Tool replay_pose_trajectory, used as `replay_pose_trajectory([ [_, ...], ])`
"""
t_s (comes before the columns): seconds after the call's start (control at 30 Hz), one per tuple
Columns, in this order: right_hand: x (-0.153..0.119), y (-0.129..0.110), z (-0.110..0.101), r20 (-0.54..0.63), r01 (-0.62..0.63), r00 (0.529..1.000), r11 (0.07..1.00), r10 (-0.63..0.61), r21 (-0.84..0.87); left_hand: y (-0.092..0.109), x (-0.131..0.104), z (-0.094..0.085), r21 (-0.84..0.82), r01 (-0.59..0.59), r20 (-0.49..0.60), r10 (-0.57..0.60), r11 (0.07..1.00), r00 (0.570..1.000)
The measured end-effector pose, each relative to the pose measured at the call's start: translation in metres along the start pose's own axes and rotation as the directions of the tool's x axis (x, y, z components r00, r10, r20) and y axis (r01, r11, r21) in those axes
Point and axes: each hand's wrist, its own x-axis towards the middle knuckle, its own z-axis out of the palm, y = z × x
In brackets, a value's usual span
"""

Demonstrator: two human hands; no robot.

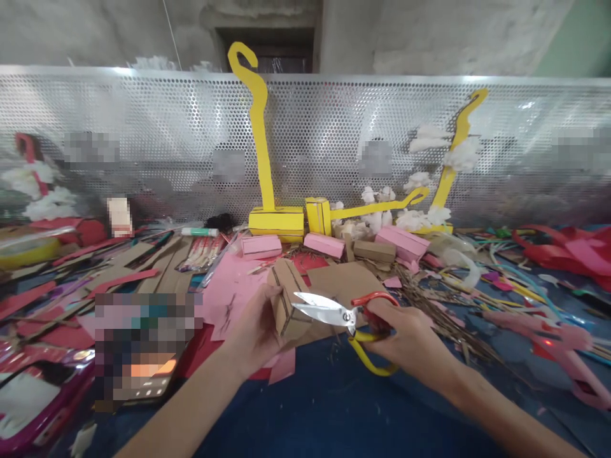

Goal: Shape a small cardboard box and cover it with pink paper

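My left hand (252, 327) is closed on a small brown cardboard box (290, 296), which it holds tilted above the table. From the right, my right hand (401, 331) grips scissors (329, 312) with one red and one yellow handle loop. The scissor blades are slightly apart and their tips overlap the box's right side in view; whether they touch it I cannot tell. Behind my hands lie a flat brown cardboard sheet (348, 280) and pink paper (233, 286).
Yellow hook-topped pieces (260, 140) stand against a perforated metal panel (334, 140). Small pink boxes (324, 245) sit below them. A pink glue gun (556, 343) and red ribbon (573, 251) lie right; cardboard strips (167, 264) and a purple item (52, 407) lie left.
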Motion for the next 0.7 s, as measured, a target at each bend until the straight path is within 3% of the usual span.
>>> replay_pose_trajectory([
  [0.23, -0.001, 0.0, 0.0, -0.019, 0.065, 0.998, 0.995, -0.067, -0.07, 0.002, -0.003, 0.009, -0.064, 0.013, -0.057, -0.017, 0.998, 0.998],
  [0.4, 0.006, 0.001, 0.003, -0.074, -0.072, 0.995, 0.996, 0.068, -0.045, 0.004, -0.001, 0.009, -0.092, -0.058, -0.129, 0.046, 0.994, 0.991],
  [0.57, 0.009, 0.006, 0.003, -0.077, -0.203, 0.977, 0.978, 0.2, -0.035, 0.004, -0.001, 0.011, -0.147, -0.09, -0.122, 0.072, 0.985, 0.99],
  [0.7, 0.007, 0.003, 0.003, -0.062, -0.204, 0.978, 0.978, 0.201, -0.048, 0.004, 0.0, 0.015, -0.134, -0.14, -0.118, 0.125, 0.981, 0.985],
])
